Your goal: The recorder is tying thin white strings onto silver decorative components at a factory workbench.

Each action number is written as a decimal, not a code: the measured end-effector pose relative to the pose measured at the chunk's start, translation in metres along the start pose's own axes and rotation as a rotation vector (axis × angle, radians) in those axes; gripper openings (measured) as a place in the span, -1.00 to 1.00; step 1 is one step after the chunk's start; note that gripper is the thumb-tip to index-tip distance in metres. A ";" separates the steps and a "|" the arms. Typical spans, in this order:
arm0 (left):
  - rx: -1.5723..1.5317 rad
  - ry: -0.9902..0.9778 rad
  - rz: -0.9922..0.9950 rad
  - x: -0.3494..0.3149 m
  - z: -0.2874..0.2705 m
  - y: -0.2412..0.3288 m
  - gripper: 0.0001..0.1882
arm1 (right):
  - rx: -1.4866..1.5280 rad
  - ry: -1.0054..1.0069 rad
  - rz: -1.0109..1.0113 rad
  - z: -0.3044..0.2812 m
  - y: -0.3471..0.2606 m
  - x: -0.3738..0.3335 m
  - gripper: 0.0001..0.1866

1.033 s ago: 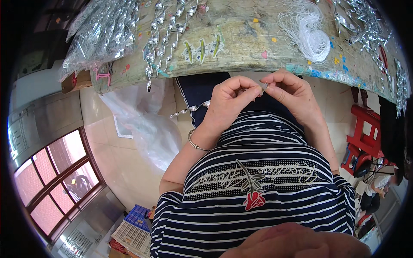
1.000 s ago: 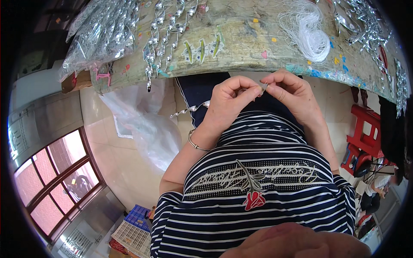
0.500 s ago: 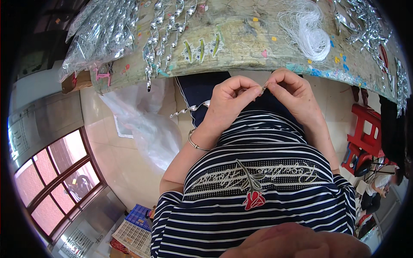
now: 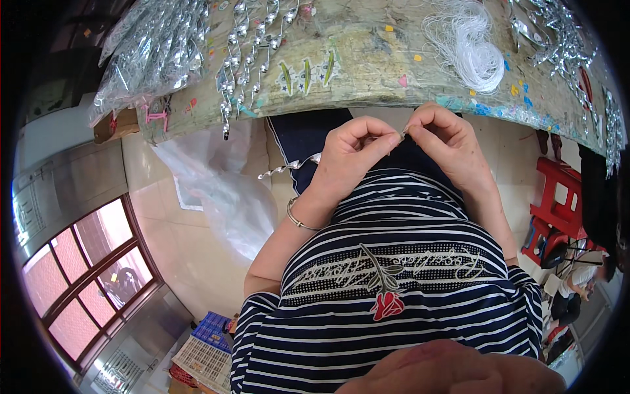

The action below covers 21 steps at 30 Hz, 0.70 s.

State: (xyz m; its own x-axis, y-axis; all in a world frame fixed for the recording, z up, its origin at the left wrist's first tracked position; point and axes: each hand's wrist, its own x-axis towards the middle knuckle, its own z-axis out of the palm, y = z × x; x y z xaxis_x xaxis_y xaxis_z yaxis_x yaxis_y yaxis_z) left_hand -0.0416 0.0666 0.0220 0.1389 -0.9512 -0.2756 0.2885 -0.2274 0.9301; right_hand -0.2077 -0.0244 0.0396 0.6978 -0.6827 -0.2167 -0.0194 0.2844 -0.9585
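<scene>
By the worktop [image 4: 367, 79], left hand [image 4: 357, 148]: grip pinched on a tiny pale bit [image 4: 402, 133].
Right hand [image 4: 449, 141]: grip just pinched closer, so both seem to hold it.

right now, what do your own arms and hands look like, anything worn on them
Both the left hand and the right hand are ungloved, and the forearms are bare. A thin, silver-coloured bracelet circles the left wrist; no bracelet shows on the right. The short sleeves are dark navy with white stripes.
</scene>
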 end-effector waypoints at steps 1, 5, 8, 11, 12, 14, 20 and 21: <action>0.002 -0.001 0.001 -0.001 0.000 -0.001 -0.92 | 0.000 -0.003 -0.001 0.000 0.000 0.000 -0.97; 0.004 0.001 0.012 -0.001 0.001 0.000 -0.93 | 0.023 0.007 0.064 -0.002 -0.001 -0.001 -0.92; -0.020 -0.008 0.023 -0.001 -0.001 0.001 -0.94 | 0.071 -0.005 0.092 -0.002 -0.002 -0.002 -0.86; -0.083 -0.009 0.011 -0.002 -0.001 0.001 -0.95 | 0.063 -0.024 0.079 0.000 0.000 -0.002 -0.83; -0.083 -0.010 0.011 -0.002 -0.001 0.001 -0.95 | 0.038 -0.028 0.076 0.000 0.000 -0.002 -0.82; -0.041 -0.028 0.010 -0.002 -0.002 0.000 -0.94 | 0.032 -0.021 0.077 0.002 0.000 -0.001 -0.83; -0.010 -0.033 -0.028 -0.003 -0.001 0.002 -0.94 | -0.056 -0.034 0.004 0.000 0.000 0.000 -0.92; -0.010 -0.032 -0.028 -0.003 -0.001 0.002 -0.94 | -0.079 -0.015 -0.017 0.001 -0.002 0.000 -0.95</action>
State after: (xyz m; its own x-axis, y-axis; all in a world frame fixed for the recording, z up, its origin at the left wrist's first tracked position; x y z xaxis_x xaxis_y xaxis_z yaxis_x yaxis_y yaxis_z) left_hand -0.0403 0.0692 0.0243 0.1002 -0.9507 -0.2935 0.3011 -0.2522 0.9196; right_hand -0.2072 -0.0239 0.0415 0.7089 -0.6770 -0.1977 -0.0630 0.2184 -0.9738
